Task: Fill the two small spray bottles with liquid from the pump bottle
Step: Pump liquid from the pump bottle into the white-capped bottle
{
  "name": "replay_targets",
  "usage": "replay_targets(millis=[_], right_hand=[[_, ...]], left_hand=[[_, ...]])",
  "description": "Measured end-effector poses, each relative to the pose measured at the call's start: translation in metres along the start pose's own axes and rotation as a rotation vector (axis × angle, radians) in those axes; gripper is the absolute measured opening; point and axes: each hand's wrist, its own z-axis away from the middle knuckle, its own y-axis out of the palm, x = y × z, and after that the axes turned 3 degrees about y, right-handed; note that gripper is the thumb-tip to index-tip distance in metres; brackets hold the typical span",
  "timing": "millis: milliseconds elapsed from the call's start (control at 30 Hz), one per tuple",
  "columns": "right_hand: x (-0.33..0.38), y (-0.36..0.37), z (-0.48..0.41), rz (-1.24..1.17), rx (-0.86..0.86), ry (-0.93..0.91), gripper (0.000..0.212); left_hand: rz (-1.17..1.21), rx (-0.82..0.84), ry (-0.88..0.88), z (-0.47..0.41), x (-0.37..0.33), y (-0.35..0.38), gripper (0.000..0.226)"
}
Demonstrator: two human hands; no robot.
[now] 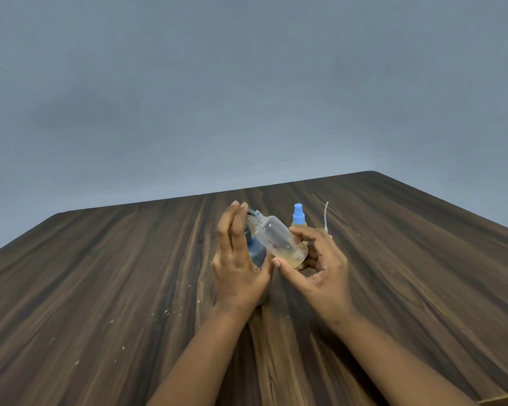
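Pump bottle (255, 250) stands on the table (100, 273); left hand (238, 259) is raised upright, fingers extended over its pump head, thumb against its body. Right hand (317, 265) grips the uncapped spray bottle (279, 238), tilted, neck at the spout. A capped spray bottle (298, 219) stands behind.

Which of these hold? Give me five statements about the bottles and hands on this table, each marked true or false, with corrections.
1. The right hand holds the clear open bottle tilted, its neck toward the pump bottle. True.
2. The clear open bottle is full to the neck. False: only a little yellowish liquid sits near its base.
3. The left hand is at the pump bottle. True.
4. The capped spray bottle has a red top. False: the top is blue.
5. The white dip tube is inside the clear open bottle. False: it is apart, behind the right hand.
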Motion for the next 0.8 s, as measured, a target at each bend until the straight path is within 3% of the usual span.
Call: replay_targets(millis=[200, 433, 600, 800], right_hand=[[0.0013, -0.0022, -0.0009, 0.041, -0.007, -0.027, 0.042], [0.0034, -0.0002, -0.0005, 0.019, -0.007, -0.017, 0.043], [0.0020, -0.0035, -0.0008, 0.047, -0.012, -0.021, 0.043], [0.0015, -0.0011, 0.0000, 0.041, -0.007, -0.018, 0.044]], left_hand=[[0.026, -0.003, -0.039, -0.0021, 0.0000, 0.0028, 0.083], [0.041, -0.007, 0.017, -0.0033, -0.0012, -0.0008, 0.093], [0.038, -0.032, -0.010, -0.0037, -0.0006, 0.0034, 0.071], [0.038, 0.001, -0.009, -0.0010, 0.0005, -0.0001, 0.094]])
